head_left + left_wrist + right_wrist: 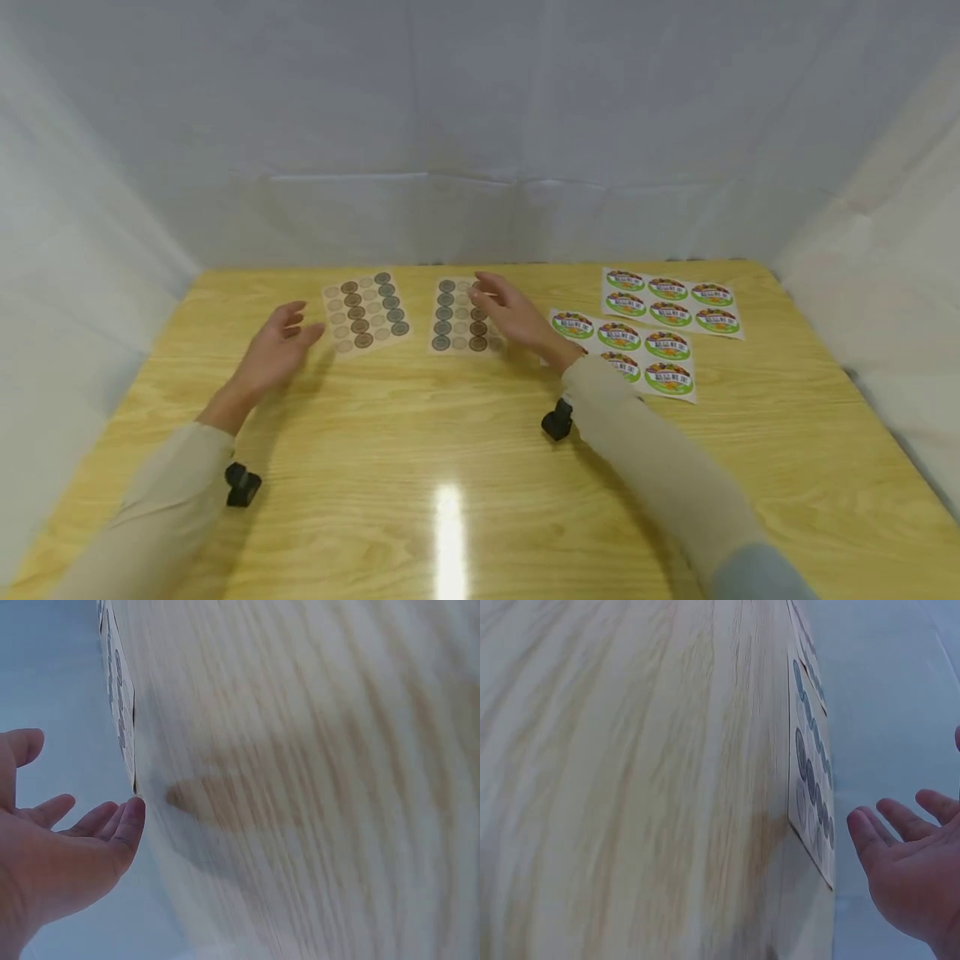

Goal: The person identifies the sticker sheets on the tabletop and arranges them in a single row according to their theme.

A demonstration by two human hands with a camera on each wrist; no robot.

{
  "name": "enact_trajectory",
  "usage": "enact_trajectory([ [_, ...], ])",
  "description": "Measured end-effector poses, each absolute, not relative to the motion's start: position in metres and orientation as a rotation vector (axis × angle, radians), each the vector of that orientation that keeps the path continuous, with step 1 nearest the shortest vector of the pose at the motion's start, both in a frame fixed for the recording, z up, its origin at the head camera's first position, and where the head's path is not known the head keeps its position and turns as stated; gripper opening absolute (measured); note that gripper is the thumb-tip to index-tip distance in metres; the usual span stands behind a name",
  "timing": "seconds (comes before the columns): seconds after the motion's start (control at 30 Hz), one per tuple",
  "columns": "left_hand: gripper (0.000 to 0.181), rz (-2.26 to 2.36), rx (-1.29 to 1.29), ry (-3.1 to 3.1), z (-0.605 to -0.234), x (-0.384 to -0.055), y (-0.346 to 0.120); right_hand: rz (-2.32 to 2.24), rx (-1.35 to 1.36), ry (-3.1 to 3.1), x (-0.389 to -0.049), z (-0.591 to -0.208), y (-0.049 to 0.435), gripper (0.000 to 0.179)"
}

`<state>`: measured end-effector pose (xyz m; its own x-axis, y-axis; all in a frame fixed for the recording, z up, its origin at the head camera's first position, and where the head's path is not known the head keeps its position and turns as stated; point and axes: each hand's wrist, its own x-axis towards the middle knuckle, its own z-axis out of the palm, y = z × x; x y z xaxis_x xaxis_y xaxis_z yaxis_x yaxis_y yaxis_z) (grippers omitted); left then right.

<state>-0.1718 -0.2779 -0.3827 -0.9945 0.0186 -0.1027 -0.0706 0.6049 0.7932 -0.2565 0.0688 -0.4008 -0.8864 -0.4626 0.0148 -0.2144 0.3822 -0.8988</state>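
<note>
Two sheets of round stickers lie flat near the table's back edge: a left sheet turned at a slight angle, and a right sheet lying straighter. My left hand hovers just left of the left sheet, fingers loosely bent and holding nothing. Above the right sheet's right side is my right hand, covering part of it; its relaxed fingers are apart from the paper in the right wrist view, where that sticker sheet shows below the hand. The left wrist view has a sticker sheet edge-on beyond the fingertips.
Two sheets of oval green-and-red labels lie at the right, a nearer one partly behind my right forearm and a farther one. White cloth hangs behind the wooden table and along both sides.
</note>
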Motion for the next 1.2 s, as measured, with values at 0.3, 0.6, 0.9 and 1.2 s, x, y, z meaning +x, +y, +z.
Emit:
enact_trajectory([
  [0.3, 0.073, 1.343, -0.071, 2.744, -0.389, -0.186, -0.275, -1.631, -0.608, 2.304, -0.262, -0.401, 0.03, 0.057],
  [0.6, 0.075, 1.359, -0.122, 2.747, -0.392, -0.2, -0.267, -1.646, -0.612, 2.297, -0.264, -0.404, -0.001, 0.063],
  [0.9, 0.073, 1.333, -0.123, 2.776, -0.391, -0.216, -0.262, -1.652, -0.563, 2.333, -0.274, -0.405, -0.019, 0.063],
  [1.2, 0.073, 1.282, -0.148, 2.798, -0.392, -0.227, -0.262, -1.53, -0.514, 2.391, -0.278, -0.41, -0.039, 0.064],
])
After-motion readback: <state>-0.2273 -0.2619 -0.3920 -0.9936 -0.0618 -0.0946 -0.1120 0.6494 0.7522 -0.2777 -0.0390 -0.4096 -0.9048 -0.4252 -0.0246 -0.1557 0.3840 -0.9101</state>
